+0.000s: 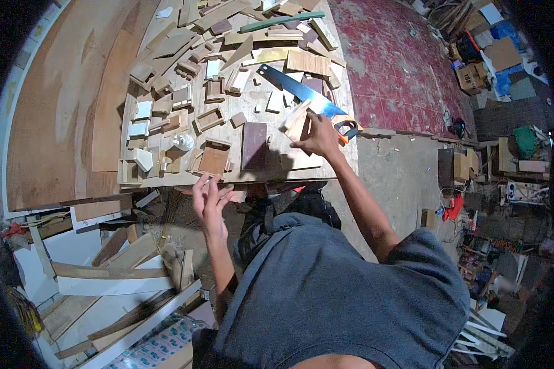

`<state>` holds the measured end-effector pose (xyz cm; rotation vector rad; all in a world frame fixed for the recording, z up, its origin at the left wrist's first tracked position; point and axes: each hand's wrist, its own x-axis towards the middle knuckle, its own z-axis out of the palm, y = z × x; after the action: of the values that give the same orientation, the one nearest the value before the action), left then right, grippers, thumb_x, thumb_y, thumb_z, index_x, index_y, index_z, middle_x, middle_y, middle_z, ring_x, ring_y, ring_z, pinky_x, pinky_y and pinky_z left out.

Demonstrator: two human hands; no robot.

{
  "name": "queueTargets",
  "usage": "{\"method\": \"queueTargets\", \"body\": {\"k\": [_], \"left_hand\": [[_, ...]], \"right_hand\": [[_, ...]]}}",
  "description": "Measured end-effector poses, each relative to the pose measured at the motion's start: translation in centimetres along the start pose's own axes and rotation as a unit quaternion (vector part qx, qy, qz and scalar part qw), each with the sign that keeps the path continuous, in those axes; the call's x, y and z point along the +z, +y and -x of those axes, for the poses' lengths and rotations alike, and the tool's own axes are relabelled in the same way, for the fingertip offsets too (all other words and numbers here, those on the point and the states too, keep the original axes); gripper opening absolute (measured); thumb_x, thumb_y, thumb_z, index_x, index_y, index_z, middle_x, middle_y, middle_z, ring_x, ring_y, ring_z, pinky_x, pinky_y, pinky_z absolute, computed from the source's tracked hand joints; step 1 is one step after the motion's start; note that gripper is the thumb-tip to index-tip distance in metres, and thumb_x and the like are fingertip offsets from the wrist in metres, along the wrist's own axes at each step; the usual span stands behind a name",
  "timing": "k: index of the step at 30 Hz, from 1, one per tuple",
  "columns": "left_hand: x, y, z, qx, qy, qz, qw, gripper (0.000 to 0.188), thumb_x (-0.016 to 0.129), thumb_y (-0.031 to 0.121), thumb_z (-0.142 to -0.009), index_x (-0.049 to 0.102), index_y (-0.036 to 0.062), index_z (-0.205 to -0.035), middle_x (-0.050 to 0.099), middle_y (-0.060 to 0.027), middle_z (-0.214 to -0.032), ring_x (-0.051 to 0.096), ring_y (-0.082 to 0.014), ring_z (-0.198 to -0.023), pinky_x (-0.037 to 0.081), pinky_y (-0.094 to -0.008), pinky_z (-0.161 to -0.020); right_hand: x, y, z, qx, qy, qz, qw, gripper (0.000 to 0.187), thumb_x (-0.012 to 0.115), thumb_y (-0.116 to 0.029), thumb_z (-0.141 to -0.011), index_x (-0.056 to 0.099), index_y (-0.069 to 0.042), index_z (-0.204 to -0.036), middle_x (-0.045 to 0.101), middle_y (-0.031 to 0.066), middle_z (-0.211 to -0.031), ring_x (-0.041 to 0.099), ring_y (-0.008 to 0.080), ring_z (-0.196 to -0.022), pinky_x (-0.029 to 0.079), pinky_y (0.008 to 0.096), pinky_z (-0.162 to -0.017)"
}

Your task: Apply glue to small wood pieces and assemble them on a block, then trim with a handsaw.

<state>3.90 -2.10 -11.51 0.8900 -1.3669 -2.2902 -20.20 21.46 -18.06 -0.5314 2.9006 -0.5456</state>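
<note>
My right hand (319, 136) grips a pale wooden piece (297, 122) between thumb and fingers, above the front right part of the worktable. Just beyond it lies a handsaw (301, 91), its orange and black handle close to my wrist. At the table's front edge, my left hand (210, 202) hangs with its fingers apart and nothing in it. Nearest to that hand is a small open wooden box (214, 157) with a brown bottom. Between the two hands rests a dark brown board (254, 146). A flat pale board (301, 161) lies below my right hand.
Several small wooden boxes (210, 119) and a clear glass-like object (183, 142) cover the table's left. Wood offcuts (283, 35) pile up at the back. Large boards (64, 111) stand at far left. Scrap wood (111, 280) litters the lower left; clutter (468, 166) lines the right.
</note>
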Motion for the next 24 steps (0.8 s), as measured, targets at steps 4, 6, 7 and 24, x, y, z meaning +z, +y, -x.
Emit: {"method": "queueTargets", "body": {"k": [4,6,7,24], "left_hand": [[-1.1,-0.5,1.3,-0.015,0.072,-0.055,0.996,0.041,0.055,0.026,-0.097,0.044,0.0034,-0.130,0.058,-0.0143,-0.120,0.066,-0.0207,-0.087,0.054,-0.0349,-0.080],[-1.0,-0.6,2.0,-0.028,0.098,-0.075,0.992,0.041,0.054,0.027,-0.098,0.044,0.0039,-0.130,0.058,-0.0145,-0.120,0.066,-0.0206,-0.085,0.054,-0.0333,-0.078],[-0.6,-0.6,2.5,-0.028,0.104,-0.075,0.991,0.041,0.054,0.027,-0.098,0.044,0.0039,-0.130,0.058,-0.0145,-0.120,0.066,-0.0206,-0.085,0.054,-0.0333,-0.078],[0.3,-2.3,5.1,-0.065,0.153,-0.127,0.978,0.047,0.057,0.031,-0.095,0.044,0.0041,-0.132,0.055,-0.0156,-0.125,0.065,-0.0218,-0.087,0.052,-0.0340,-0.079]], "right_hand": [[6.9,5.1,-2.5,-0.076,-0.007,0.046,0.996,0.102,0.089,-0.047,-0.047,0.047,-0.006,-0.131,0.052,0.0162,-0.124,0.048,0.0352,-0.117,0.046,0.0452,-0.091],[9.3,6.1,-3.6,-0.081,-0.020,0.050,0.995,0.101,0.089,-0.046,-0.048,0.046,-0.006,-0.131,0.052,0.0154,-0.124,0.048,0.0350,-0.117,0.047,0.0464,-0.090],[10.3,6.3,-4.2,-0.082,-0.028,0.057,0.995,0.101,0.089,-0.044,-0.048,0.045,-0.007,-0.131,0.052,0.0146,-0.124,0.048,0.0348,-0.117,0.047,0.0477,-0.088],[14.6,7.7,-5.2,-0.099,-0.030,0.036,0.994,0.106,0.089,-0.040,-0.048,0.041,-0.005,-0.135,0.048,0.0133,-0.133,0.043,0.0319,-0.123,0.038,0.0475,-0.097]]}}
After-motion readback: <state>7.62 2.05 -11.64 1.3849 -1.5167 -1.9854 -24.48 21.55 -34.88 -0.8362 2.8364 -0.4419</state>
